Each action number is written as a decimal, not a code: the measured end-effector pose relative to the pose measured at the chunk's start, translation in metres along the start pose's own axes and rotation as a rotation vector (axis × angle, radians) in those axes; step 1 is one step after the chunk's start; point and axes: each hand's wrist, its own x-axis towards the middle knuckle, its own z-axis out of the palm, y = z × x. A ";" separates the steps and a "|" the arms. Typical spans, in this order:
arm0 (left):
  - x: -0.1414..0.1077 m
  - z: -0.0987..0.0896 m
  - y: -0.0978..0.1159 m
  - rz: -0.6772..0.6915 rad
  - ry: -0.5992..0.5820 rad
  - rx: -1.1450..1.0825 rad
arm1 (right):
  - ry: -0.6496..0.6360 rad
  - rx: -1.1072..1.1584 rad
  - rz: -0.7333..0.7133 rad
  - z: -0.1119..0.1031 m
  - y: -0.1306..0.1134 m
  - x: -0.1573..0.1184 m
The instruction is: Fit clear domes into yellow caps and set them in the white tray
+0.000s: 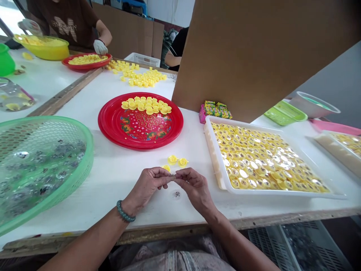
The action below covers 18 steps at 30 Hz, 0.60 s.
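My left hand [153, 184] and my right hand [196, 188] meet fingertip to fingertip above the white table. Both pinch something tiny and dark between them, too small to name. Just beyond the fingers lie several small yellow cup-shaped pieces [183, 162], one partly hidden by my left hand. On the table below the fingertips is a small transparent piece with a dark print [176, 194]. Farther off, red plates [113, 134], stacked, carry a cluster of yellow cup-shaped pieces [149, 103].
At left stands a green mesh basket [89, 150] of transparent pieces. A white tray [222, 177] full of yellow pieces is at right, with small packets [217, 110] behind it. Cardboard [239, 56] rises beyond. A co-worker's gloved hand [100, 47] is over another red plate [84, 67].
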 end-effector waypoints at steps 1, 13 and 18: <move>0.000 -0.001 -0.001 -0.001 0.005 -0.008 | 0.003 0.021 0.022 0.000 0.001 0.001; -0.001 0.001 0.003 0.064 0.016 0.134 | -0.139 0.084 -0.036 -0.010 -0.008 0.003; -0.001 0.001 0.004 0.130 0.060 0.206 | -0.186 0.042 -0.045 -0.010 -0.004 0.002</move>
